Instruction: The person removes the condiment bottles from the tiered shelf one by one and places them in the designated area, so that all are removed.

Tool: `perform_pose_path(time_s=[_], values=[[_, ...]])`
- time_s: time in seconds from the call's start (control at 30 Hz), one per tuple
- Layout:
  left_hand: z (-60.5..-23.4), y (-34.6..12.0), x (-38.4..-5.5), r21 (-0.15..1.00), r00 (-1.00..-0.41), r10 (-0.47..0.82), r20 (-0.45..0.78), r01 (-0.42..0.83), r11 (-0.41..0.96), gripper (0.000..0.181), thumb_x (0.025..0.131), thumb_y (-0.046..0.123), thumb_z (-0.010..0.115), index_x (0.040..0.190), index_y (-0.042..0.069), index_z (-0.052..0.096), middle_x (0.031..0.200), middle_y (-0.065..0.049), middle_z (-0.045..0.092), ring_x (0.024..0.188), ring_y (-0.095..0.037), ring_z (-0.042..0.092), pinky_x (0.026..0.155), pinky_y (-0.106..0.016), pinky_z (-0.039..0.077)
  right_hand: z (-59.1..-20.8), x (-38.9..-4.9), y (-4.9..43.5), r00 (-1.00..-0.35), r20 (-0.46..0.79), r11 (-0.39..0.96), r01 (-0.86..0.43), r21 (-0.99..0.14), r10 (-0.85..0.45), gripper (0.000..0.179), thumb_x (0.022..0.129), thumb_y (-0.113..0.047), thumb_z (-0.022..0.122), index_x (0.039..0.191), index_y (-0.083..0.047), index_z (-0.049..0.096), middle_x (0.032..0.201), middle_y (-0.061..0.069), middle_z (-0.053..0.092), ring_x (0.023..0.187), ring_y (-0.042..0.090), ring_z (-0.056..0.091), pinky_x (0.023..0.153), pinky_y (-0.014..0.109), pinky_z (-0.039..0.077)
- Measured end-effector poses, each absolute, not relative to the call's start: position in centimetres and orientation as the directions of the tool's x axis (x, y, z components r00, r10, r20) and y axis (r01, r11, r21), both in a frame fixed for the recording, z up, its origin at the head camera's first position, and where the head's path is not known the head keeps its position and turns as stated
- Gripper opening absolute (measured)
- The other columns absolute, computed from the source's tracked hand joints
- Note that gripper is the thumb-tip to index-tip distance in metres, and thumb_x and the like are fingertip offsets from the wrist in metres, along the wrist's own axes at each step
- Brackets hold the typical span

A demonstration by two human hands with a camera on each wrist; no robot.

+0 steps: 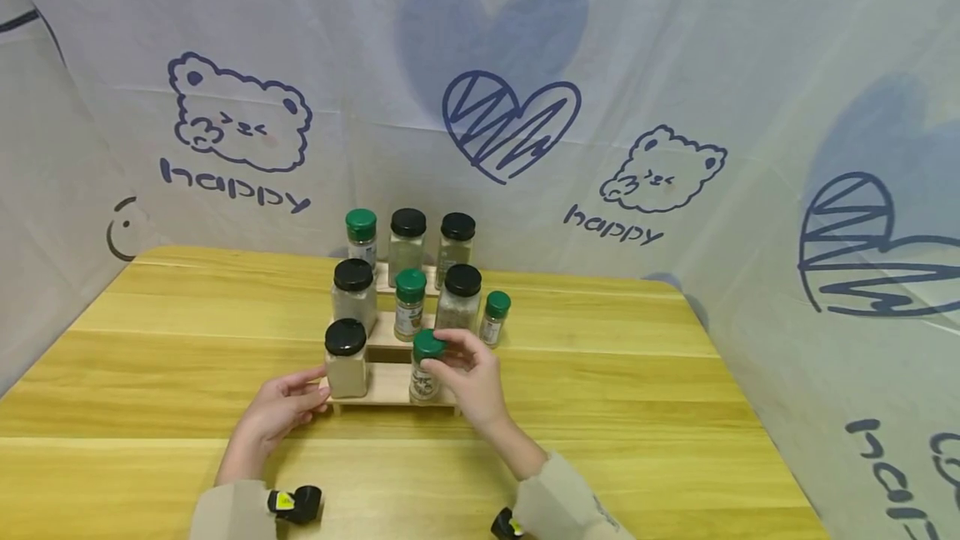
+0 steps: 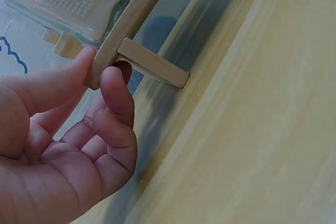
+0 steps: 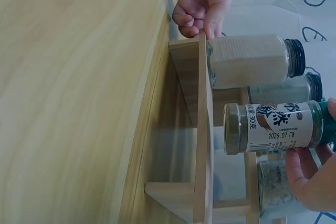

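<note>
My right hand (image 1: 478,380) pinches a small green-capped spice jar (image 1: 424,383) by its cap. The jar is upright, and in the right wrist view its base (image 3: 232,128) is a short gap above the front step (image 3: 203,145) of a wooden tiered rack (image 1: 392,388). My left hand (image 1: 276,412) pinches the left end of that front step between thumb and index finger, the other fingers curled beneath. Right beside it on the same step stands a square black-capped jar (image 1: 347,365) of pale powder.
On the middle step are two black-capped jars (image 1: 353,307) (image 1: 459,307) with a green-capped one (image 1: 409,311) between them. The back step carries a green-capped jar (image 1: 362,240) and two black-capped jars. Another small green-capped jar (image 1: 493,325) stands right of the rack, before a printed cloth (image 1: 375,132).
</note>
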State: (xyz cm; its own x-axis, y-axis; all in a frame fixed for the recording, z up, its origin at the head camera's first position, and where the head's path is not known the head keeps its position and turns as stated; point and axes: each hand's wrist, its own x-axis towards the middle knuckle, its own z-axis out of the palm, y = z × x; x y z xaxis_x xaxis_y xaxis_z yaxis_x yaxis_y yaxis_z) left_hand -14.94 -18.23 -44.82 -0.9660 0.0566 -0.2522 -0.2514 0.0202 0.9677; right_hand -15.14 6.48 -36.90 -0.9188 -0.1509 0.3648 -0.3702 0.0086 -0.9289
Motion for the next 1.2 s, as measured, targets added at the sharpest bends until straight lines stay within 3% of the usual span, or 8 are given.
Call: perform_pose_path(time_s=[0.43, 0.73, 1.2], values=[[-45.0, -18.3, -15.1, 0.967, -0.965, 0.056, -0.255, -0.254, 0.017, 0.051, 0.087, 0.003, 0.056, 0.131, -0.012, 0.034, 0.081, 0.003, 0.06, 0.068, -0.009, 0.057, 0.057, -0.021, 0.045, -37.3, -15.1, 8.3, -0.924, 0.364, 0.045, -0.371, -0.927, -0.117, 0.027, 0.074, 0.012, 0.064, 0.1, 0.014, 0.056, 0.097, 0.025, 0.057, 0.083, 0.027, 0.055, 0.074, 0.036, 0.048], [-44.8, -18.3, -15.0, 0.965, -0.963, 0.063, -0.261, -0.261, 0.006, 0.051, 0.087, 0.003, 0.055, 0.131, -0.013, 0.032, 0.082, 0.003, 0.06, 0.067, -0.008, 0.057, 0.056, -0.021, 0.044, -37.2, -15.0, 9.5, -0.927, 0.365, 0.059, -0.37, -0.927, -0.09, 0.026, 0.074, 0.013, 0.064, 0.099, 0.015, 0.056, 0.098, 0.025, 0.057, 0.081, 0.011, 0.056, 0.073, 0.031, 0.049], [-44.7, -18.3, -15.0, 0.966, -0.963, 0.072, -0.259, -0.26, -0.003, 0.052, 0.087, 0.002, 0.055, 0.131, -0.013, 0.032, 0.08, 0.004, 0.06, 0.067, -0.008, 0.057, 0.056, -0.02, 0.044, -40.1, -16.8, 12.4, -0.919, 0.393, 0.041, -0.395, -0.918, -0.036, 0.029, 0.074, 0.007, 0.067, 0.101, 0.011, 0.057, 0.097, 0.023, 0.058, 0.083, 0.013, 0.057, 0.071, 0.03, 0.05]])
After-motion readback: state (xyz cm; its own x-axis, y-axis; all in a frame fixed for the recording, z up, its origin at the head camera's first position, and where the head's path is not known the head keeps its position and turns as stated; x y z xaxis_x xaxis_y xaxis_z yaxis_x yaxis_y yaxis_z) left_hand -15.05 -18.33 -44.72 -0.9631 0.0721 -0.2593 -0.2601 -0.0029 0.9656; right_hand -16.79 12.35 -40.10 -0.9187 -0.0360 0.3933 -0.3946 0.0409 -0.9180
